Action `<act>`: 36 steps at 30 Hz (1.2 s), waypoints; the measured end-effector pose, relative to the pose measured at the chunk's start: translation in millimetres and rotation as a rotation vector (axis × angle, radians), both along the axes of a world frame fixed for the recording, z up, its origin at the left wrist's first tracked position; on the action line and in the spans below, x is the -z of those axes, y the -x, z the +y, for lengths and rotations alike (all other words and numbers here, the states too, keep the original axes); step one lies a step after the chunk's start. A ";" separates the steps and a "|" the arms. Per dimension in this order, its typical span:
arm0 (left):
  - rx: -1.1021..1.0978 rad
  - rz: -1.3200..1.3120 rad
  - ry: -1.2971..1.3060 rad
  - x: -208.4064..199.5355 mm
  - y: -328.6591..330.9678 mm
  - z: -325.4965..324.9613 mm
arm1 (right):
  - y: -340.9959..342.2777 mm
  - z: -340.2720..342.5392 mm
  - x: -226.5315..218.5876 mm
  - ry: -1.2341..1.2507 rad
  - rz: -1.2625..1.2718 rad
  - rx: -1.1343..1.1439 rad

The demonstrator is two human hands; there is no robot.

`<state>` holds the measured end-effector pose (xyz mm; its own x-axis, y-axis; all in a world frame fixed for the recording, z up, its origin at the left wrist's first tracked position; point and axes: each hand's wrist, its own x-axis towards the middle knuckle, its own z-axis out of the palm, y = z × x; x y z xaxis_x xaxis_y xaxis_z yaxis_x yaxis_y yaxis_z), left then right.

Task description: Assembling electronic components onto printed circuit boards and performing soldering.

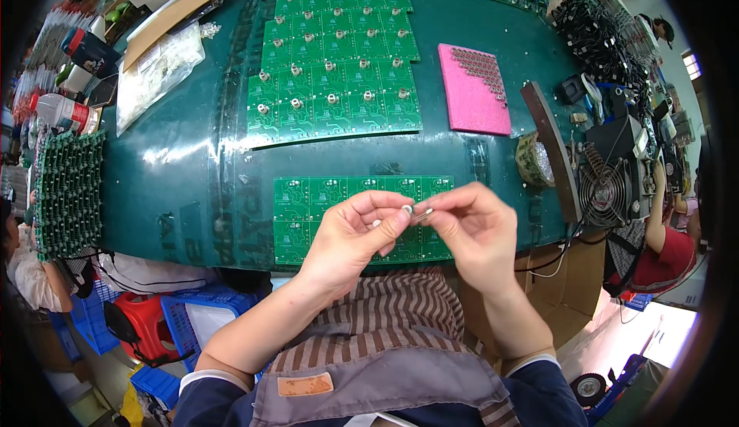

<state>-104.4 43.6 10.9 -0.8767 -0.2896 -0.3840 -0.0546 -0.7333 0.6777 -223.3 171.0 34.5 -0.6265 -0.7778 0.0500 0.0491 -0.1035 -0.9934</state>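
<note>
My left hand (346,235) pinches a small whitish round part (406,208) between thumb and fingertips. Right beside it, my right hand (479,231) pinches a small component with thin metal legs (422,216), and the two parts meet or nearly meet. Both hands are raised over a green circuit board panel (292,231) at the near table edge, partly hiding it. Farther back lie several overlapping green panels (339,123) bearing rows of small upright whitish cylinders. To their right, a pink foam block (466,108) has small metal parts stuck in slanting rows.
A clear bag of small white parts (162,77) lies at the left, near bottles (61,111) and stacked circuit boards (69,196). On the right stand a tape roll (533,159), a dark curved bar (550,150) and a fan (602,188). Co-workers sit at both sides.
</note>
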 end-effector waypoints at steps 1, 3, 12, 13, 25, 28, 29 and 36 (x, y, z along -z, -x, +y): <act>0.007 0.020 0.004 0.0 -0.2 0.1 | -5.3 1.8 4.5 0.047 -0.033 0.011; -0.016 -0.014 0.041 -5.1 0.3 2.7 | -8.6 2.8 8.9 0.074 -0.071 0.018; -0.089 -0.032 0.256 -8.3 -4.7 5.0 | -17.1 1.6 15.8 0.108 -0.111 0.053; -0.056 -0.094 0.339 -8.1 -5.9 3.2 | -18.2 1.2 16.8 0.097 -0.066 0.062; -0.094 -0.115 0.575 -2.1 -11.1 7.4 | -24.9 4.5 22.4 0.127 -0.142 0.087; -0.090 -0.112 0.588 1.3 -9.8 7.8 | -22.0 3.8 22.7 0.118 -0.144 0.075; -0.098 -0.107 0.582 0.0 -10.3 8.5 | -22.3 3.4 21.8 0.123 -0.144 0.069; -0.122 -0.042 0.447 6.2 -7.1 7.1 | -22.8 -0.1 20.7 0.129 -0.152 0.070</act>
<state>-97.3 50.6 4.7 -0.8120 -0.5353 -0.2326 -0.0203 -0.3723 0.9279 -200.5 170.8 13.7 -0.6870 -0.7252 0.0466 0.1860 -0.2375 -0.9534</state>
